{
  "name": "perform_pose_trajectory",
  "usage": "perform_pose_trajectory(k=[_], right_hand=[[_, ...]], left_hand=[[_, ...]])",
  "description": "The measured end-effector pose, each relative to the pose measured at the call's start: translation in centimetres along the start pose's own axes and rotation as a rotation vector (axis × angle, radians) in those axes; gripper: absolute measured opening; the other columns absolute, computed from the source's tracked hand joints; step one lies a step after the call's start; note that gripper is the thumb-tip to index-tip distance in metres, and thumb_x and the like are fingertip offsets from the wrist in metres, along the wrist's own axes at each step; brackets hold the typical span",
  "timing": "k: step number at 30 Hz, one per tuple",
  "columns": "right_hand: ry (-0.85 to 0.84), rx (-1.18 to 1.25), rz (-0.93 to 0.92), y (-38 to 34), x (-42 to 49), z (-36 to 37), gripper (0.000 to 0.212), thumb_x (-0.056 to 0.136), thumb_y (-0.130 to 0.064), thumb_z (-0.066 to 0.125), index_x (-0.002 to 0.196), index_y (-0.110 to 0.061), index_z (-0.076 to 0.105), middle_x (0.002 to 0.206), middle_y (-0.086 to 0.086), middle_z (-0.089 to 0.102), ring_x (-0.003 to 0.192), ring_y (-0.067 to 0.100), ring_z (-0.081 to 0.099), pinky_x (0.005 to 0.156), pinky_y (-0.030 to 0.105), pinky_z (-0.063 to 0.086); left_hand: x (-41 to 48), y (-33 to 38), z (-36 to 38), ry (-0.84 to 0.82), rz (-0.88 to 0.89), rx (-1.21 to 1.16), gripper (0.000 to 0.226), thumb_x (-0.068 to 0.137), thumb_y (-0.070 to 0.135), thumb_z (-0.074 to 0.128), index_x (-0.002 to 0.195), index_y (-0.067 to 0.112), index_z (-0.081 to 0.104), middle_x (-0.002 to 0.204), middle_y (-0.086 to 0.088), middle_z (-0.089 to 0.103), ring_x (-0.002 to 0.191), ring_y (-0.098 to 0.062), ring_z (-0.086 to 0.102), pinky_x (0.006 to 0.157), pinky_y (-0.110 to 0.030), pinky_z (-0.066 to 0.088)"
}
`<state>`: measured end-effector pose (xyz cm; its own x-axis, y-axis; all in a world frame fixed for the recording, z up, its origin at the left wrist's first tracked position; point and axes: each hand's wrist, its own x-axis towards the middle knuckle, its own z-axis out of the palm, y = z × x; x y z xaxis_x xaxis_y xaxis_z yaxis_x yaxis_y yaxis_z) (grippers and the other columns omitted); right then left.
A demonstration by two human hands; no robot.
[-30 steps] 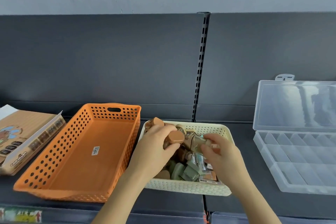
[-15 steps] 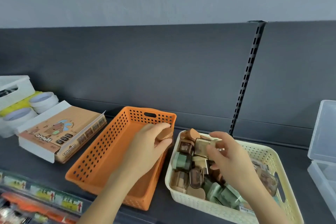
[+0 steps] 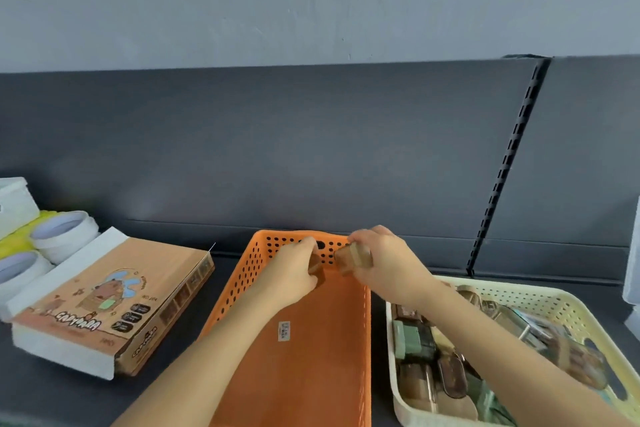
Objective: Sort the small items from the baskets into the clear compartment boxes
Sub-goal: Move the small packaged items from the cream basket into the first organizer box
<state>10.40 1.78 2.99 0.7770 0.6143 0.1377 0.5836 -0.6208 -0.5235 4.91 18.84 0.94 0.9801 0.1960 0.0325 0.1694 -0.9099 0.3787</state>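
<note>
Orange basket (image 3: 322, 374) under two hands (image 3: 294, 276) (image 3: 386, 269) gripping two items (image 3: 350, 258) (image 3: 314, 266).

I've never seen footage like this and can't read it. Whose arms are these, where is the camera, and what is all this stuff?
No machine here: these are a person's two bare arms, filmed by one wide camera worn on the head, looking forward and down, so the arms enter from below. On the dark shelf stand an orange basket, a sticker on its floor, and to its right a cream basket full of small brown and green items. At left lie a printed cardboard box and white rolls. Both hands are over the orange basket's far end: the left hand grips a brown piece, mostly hidden, and the right hand pinches a small brown case.
</note>
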Motion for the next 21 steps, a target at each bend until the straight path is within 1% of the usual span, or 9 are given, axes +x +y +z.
perform_pose_trajectory(k=[1, 3, 5, 7, 9, 11, 14, 17, 21], right_hand=[[-0.027, -0.044, -0.010, -0.1, 0.5, 0.8, 0.023, 0.090, -0.018, 0.053, 0.111, -0.013, 0.058, 0.107, 0.004, 0.054, 0.094, 0.022, 0.054, 0.075, 0.029, 0.047], [-0.071, -0.163, -0.005, 0.1, 1.7, 2.6, 0.006, 0.087, -0.017, 0.049, 0.086, -0.016, 0.054, 0.092, 0.001, 0.050, 0.083, 0.023, 0.053, 0.075, 0.036, 0.051], [-0.096, -0.299, -0.010, 0.5, 2.5, 4.0, 0.010, 0.085, -0.017, 0.045, 0.075, -0.018, 0.042, 0.081, -0.002, 0.044, 0.075, 0.022, 0.047, 0.070, 0.035, 0.049], [-0.080, -0.421, -0.006, 0.4, 2.8, 4.5, 0.004, 0.086, -0.018, 0.045, 0.082, -0.016, 0.045, 0.083, 0.002, 0.051, 0.082, 0.024, 0.043, 0.071, 0.033, 0.041], [-0.079, -0.473, 0.013, 0.0, 2.7, 4.7, 0.008, 0.087, -0.018, 0.046, 0.091, -0.013, 0.050, 0.094, 0.005, 0.059, 0.096, 0.025, 0.045, 0.079, 0.035, 0.039], [-0.113, -0.498, 0.045, -0.1, 2.8, 4.8, 0.005, 0.087, -0.017, 0.048, 0.089, -0.014, 0.050, 0.099, 0.006, 0.060, 0.104, 0.026, 0.045, 0.083, 0.035, 0.039], [-0.184, -0.488, 0.061, -0.1, 2.8, 4.3, 0.006, 0.085, -0.021, 0.053, 0.086, -0.014, 0.052, 0.103, 0.005, 0.057, 0.104, 0.026, 0.042, 0.086, 0.038, 0.039], [-0.151, -0.405, 0.045, -0.1, 1.9, 3.1, 0.016, 0.083, -0.026, 0.057, 0.085, -0.011, 0.052, 0.101, 0.005, 0.052, 0.099, 0.025, 0.040, 0.084, 0.038, 0.040], [0.018, -0.294, 0.025, 1.4, -0.1, -0.2, 0.029, 0.088, -0.029, 0.057, 0.111, -0.012, 0.058, 0.113, 0.006, 0.055, 0.110, 0.027, 0.046, 0.093, 0.041, 0.044]], left_hand=[[0.3, -0.4, 0.1, -0.018, 0.000, -0.005, 0.030, 0.084, 0.013, 0.063, 0.110, 0.016, 0.049, 0.105, -0.001, 0.058, 0.082, -0.015, 0.058, 0.061, -0.027, 0.047], [0.8, -1.1, 0.3, -0.044, 0.001, -0.002, 0.029, 0.084, 0.013, 0.062, 0.108, 0.016, 0.048, 0.098, 0.000, 0.057, 0.077, -0.015, 0.057, 0.057, -0.027, 0.046], [1.2, -1.6, 0.6, -0.065, 0.005, 0.016, 0.028, 0.084, 0.015, 0.062, 0.108, 0.016, 0.048, 0.095, 0.000, 0.055, 0.074, -0.014, 0.056, 0.055, -0.027, 0.043], [1.6, -1.9, 1.0, -0.086, 0.010, 0.040, 0.032, 0.083, 0.012, 0.062, 0.111, 0.015, 0.047, 0.099, -0.001, 0.056, 0.076, -0.015, 0.057, 0.056, -0.027, 0.045], [1.7, -2.2, 1.3, -0.110, 0.008, 0.067, 0.037, 0.084, 0.011, 0.063, 0.117, 0.015, 0.048, 0.107, -0.002, 0.057, 0.081, -0.015, 0.057, 0.059, -0.025, 0.046], [1.8, -2.6, 1.7, -0.135, 0.002, 0.079, 0.040, 0.084, 0.016, 0.066, 0.120, 0.016, 0.049, 0.115, -0.002, 0.057, 0.089, -0.016, 0.058, 0.068, -0.028, 0.050], [1.6, -2.8, 1.6, -0.153, 0.004, 0.113, 0.051, 0.084, 0.022, 0.068, 0.129, 0.016, 0.046, 0.127, -0.002, 0.053, 0.107, -0.020, 0.056, 0.082, -0.031, 0.051], [1.3, -1.3, 0.7, -0.063, 0.077, 0.154, 0.053, 0.086, 0.026, 0.064, 0.134, 0.019, 0.042, 0.130, 0.000, 0.051, 0.114, -0.018, 0.053, 0.087, -0.032, 0.050], [0.6, 3.2, -0.5, 0.071, 0.236, 0.020, 0.046, 0.089, 0.031, 0.061, 0.132, 0.024, 0.045, 0.131, 0.004, 0.050, 0.113, -0.014, 0.053, 0.083, -0.025, 0.046]])
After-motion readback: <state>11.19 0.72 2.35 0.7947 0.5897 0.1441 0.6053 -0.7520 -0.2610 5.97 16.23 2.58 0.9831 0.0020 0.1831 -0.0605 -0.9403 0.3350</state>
